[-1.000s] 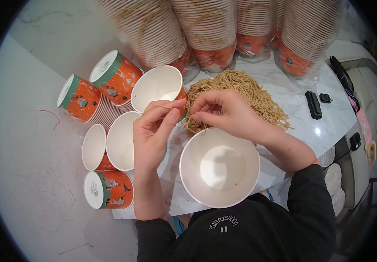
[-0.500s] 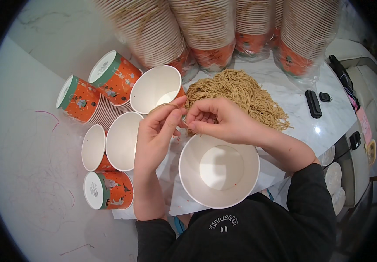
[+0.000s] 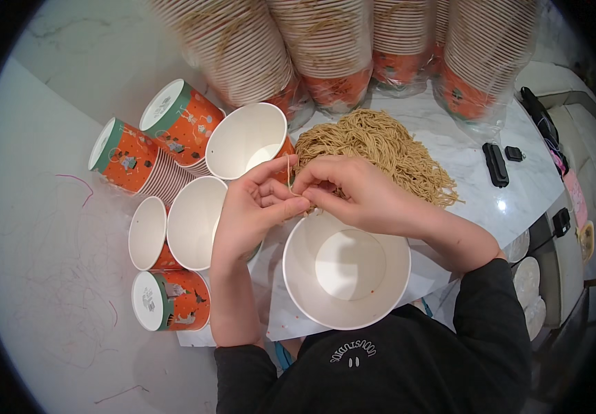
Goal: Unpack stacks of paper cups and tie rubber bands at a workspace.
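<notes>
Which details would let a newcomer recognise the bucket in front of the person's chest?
On the marbled table, find the big heap of tan cord. Between it and the dark shirt is a round, white-lined bucket, open toward the camera. Unlike the orange-patterned buckets clustered at its left, it is alone and shows its whole round floor.

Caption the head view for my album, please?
Left hand and right hand work a tan cord near an open tub and a cord pile.

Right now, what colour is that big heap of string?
The heap of string is tan, like light golden brown. It shows best in the head view.
</notes>
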`<state>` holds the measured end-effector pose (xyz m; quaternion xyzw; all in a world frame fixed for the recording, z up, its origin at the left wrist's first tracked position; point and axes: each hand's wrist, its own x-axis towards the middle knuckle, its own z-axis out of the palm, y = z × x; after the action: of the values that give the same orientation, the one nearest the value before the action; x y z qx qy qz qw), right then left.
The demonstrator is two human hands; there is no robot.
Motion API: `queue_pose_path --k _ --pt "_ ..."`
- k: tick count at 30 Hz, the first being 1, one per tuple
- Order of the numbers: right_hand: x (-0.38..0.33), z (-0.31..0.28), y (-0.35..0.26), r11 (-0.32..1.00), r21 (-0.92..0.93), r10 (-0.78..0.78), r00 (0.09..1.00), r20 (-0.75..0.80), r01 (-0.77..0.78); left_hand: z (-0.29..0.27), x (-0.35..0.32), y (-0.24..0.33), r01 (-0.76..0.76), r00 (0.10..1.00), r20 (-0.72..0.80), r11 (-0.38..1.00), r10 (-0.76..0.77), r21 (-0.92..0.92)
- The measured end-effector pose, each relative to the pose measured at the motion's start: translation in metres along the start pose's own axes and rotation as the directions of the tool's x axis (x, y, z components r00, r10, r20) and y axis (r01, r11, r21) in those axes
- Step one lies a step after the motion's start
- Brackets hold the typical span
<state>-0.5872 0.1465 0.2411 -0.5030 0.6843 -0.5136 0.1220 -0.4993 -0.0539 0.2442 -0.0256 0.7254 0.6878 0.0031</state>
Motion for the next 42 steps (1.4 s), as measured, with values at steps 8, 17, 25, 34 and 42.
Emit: queue_pose_path --k 8,17,25,34,42 --pt "-0.006 -0.002 -0.003 0.989 -0.139 -0.049 0.998 -0.038 0.044 0.002 0.006 -0.007 -0.006 1.0 0.001 0.994 0.007 -0.107" --pt "-0.006 0.009 0.004 0.971 -0.239 -0.067 0.982 -0.179 0.023 0.006 0.013 -0.015 0.035 0.997 -0.061 0.975 -0.049 -0.221" --pt "-0.006 0.01 0.004 0.95 -0.308 -0.128 0.97 -0.206 0.06 0.007 0.015 -0.019 0.096 0.993 -0.047 0.96 -0.112 -0.262" --pt "-0.005 0.003 -0.004 0.984 -0.174 0.003 0.984 -0.178 -0.035 0.004 0.011 -0.015 0.109 0.994 0.0 0.959 -0.113 -0.262" --pt "-0.005 -0.001 -0.005 0.982 -0.185 -0.072 0.986 -0.152 0.044 0.004 0.009 -0.012 0.063 0.998 0.04 0.986 -0.057 -0.157"
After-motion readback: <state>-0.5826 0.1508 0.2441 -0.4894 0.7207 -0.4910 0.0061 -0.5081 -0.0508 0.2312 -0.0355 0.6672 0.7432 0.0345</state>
